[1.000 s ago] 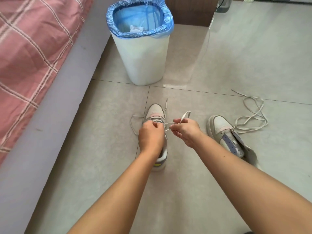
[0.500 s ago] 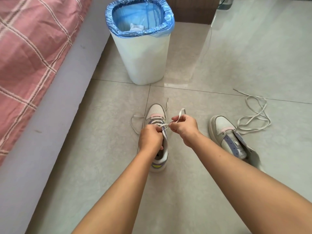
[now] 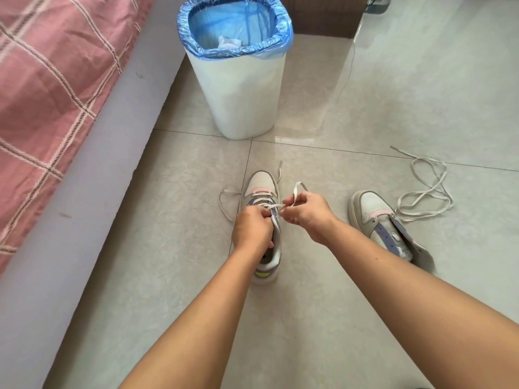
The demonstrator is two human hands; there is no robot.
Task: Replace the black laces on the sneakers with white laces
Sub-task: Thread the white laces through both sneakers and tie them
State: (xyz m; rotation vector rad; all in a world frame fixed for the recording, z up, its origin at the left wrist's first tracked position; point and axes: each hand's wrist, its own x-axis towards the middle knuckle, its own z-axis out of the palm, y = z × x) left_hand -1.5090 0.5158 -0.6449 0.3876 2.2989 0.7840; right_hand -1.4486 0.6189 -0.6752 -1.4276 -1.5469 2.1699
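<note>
A white sneaker (image 3: 260,183) with pink and lilac trim stands on the floor tiles, toe pointing away from me, with a white lace (image 3: 297,189) threaded through its front eyelets. My left hand (image 3: 251,228) grips the sneaker's lilac eyelet flap over the tongue. My right hand (image 3: 307,213) pinches the lace's right end close to the eyelets, and a loop of it sticks up above my fingers. The lace's left end curls on the floor beside the toe. A second, unlaced sneaker (image 3: 376,220) lies to the right. A loose white lace (image 3: 427,192) is coiled beside it.
A white waste bin (image 3: 238,94) with a blue bag liner stands just beyond the sneakers. A bed with a pink checked cover (image 3: 47,80) and a grey side panel runs along the left. Brown wooden furniture (image 3: 323,15) stands behind the bin.
My right hand has moved in toward the sneaker's eyelets with the lace end. My left hand has stayed on the sneaker.
</note>
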